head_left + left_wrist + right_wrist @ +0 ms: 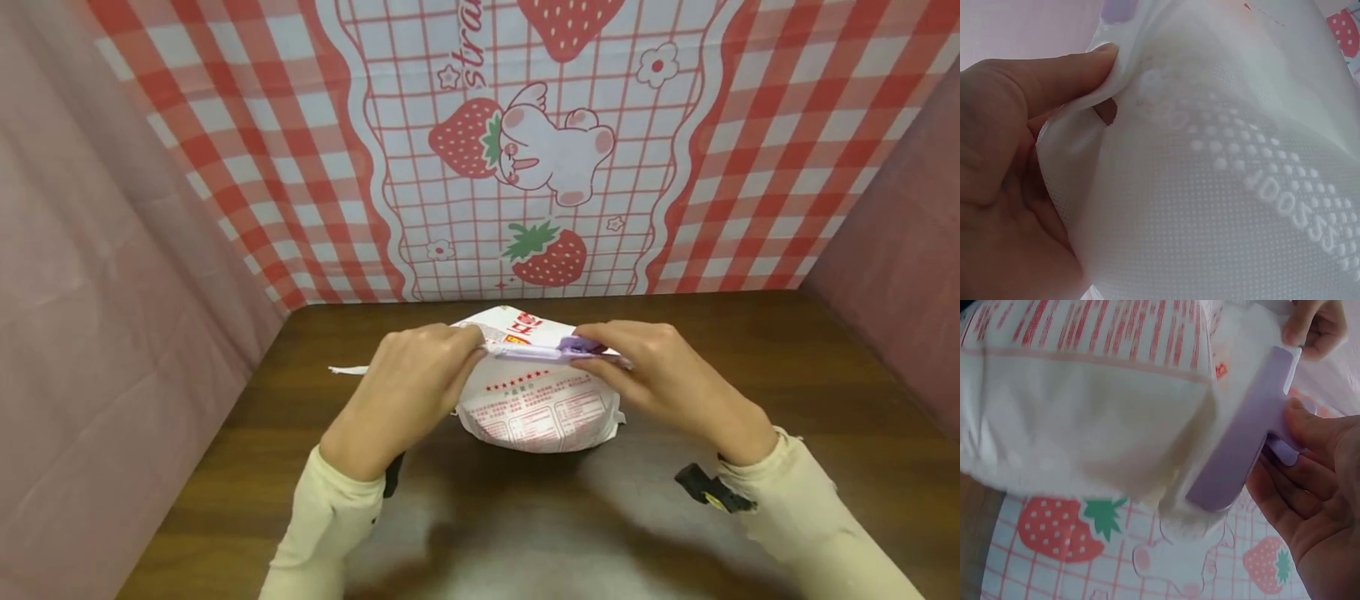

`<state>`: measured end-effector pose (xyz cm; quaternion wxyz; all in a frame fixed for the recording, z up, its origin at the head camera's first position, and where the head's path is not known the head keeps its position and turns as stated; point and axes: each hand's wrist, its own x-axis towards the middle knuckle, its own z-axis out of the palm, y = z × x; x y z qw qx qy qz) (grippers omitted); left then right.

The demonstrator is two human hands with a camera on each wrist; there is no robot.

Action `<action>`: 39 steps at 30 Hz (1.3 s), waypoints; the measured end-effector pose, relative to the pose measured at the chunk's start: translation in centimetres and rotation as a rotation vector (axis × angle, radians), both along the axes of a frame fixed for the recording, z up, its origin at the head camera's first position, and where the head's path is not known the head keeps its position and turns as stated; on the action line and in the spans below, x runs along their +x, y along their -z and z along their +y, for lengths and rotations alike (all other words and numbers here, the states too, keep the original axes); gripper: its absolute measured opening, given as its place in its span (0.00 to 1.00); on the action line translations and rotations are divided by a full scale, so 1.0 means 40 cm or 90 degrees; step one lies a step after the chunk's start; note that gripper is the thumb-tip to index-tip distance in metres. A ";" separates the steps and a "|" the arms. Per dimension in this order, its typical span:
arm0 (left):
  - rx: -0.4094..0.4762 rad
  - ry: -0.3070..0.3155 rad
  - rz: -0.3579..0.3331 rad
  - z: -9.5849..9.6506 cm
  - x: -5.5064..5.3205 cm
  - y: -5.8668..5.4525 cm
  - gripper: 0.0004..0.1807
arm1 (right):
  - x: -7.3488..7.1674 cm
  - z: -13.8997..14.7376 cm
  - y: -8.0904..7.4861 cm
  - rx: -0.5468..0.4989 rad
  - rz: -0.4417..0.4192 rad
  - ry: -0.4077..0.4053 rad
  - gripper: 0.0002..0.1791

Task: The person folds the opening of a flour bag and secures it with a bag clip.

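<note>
A white bag (540,417) with red printing stands upright on the table between both hands. Its top is folded over, and a lilac sealing clip (528,353) lies across that fold. At the bag's left corner my left hand (412,383) pinches the folded edge between thumb and fingers. The left wrist view shows the thumb (1100,59) on the white woven material (1210,206), just below the clip's end. My right hand (667,375) pinches the clip's handle tabs. In the right wrist view the clip's long flat bar (1241,437) lies along the bag's top.
The brown wooden table (240,467) lies beneath. Behind it hangs a red-checked cloth (285,150) with strawberry prints, and pink curtains (112,292) flank the sides. A thin white strip (347,370) sticks out left of the left hand.
</note>
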<state>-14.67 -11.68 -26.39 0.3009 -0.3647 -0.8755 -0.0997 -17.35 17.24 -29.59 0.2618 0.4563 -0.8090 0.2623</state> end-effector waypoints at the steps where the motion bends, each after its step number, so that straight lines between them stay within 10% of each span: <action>1: 0.002 -0.001 0.000 0.000 -0.001 0.000 0.10 | 0.000 0.006 0.001 -0.001 0.005 0.004 0.15; 14: 0.054 0.023 0.021 -0.007 -0.011 -0.007 0.06 | -0.012 0.026 0.004 -0.046 0.098 -0.003 0.20; 27: 0.035 0.010 -0.043 -0.015 -0.002 -0.005 0.05 | -0.024 0.029 0.015 -0.034 -0.095 0.046 0.22; 32: 0.044 0.016 -0.007 -0.013 0.035 -0.018 0.08 | -0.021 0.045 0.002 0.007 -0.146 0.066 0.22; 39: 0.022 0.124 0.117 0.056 0.132 -0.024 0.03 | 0.002 0.070 0.013 0.054 -0.165 0.095 0.29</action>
